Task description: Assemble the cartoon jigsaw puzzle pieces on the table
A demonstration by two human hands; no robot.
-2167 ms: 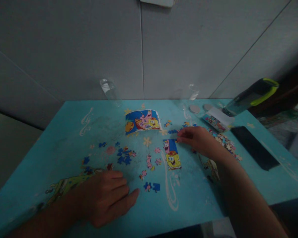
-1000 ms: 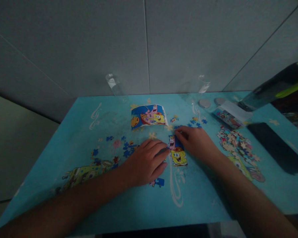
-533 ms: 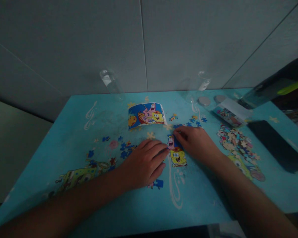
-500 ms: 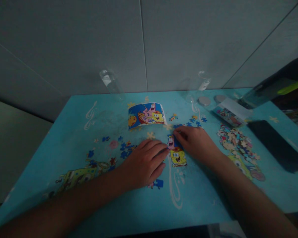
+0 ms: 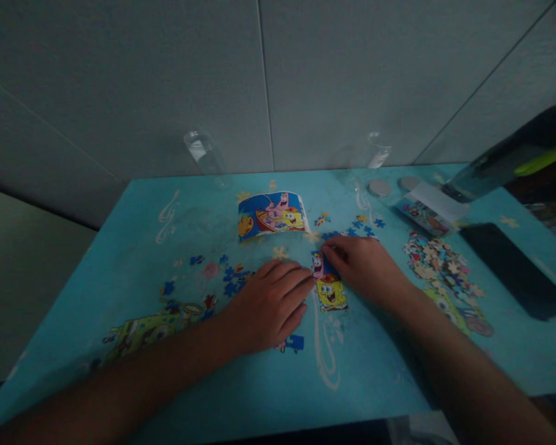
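A partly joined jigsaw puzzle (image 5: pixel 332 293) lies on the blue table, showing a yellow and a pink cartoon figure. My left hand (image 5: pixel 278 303) rests palm down, fingers stretched, its fingertips at the puzzle's left edge. At the puzzle's upper edge, the thumb and forefinger of my right hand (image 5: pixel 359 262) are closed on a blue jigsaw piece, mostly hidden by the fingers. Loose blue pieces (image 5: pixel 234 281) lie beyond my left hand, and a small joined cluster (image 5: pixel 295 343) sits below it. The curved picture card (image 5: pixel 273 216) shows a boat scene.
On the right are a heap of loose pieces (image 5: pixel 440 262), a dark phone-like slab (image 5: pixel 514 269), a printed box (image 5: pixel 429 213) and a dark bottle (image 5: pixel 505 154). Two clear jars, left (image 5: pixel 206 154) and right (image 5: pixel 375 157), stand by the wall, with round lids (image 5: pixel 380 188) near the right one.
Both hands and the puzzle hold nearly the same places. The whole view has shifted very slightly.
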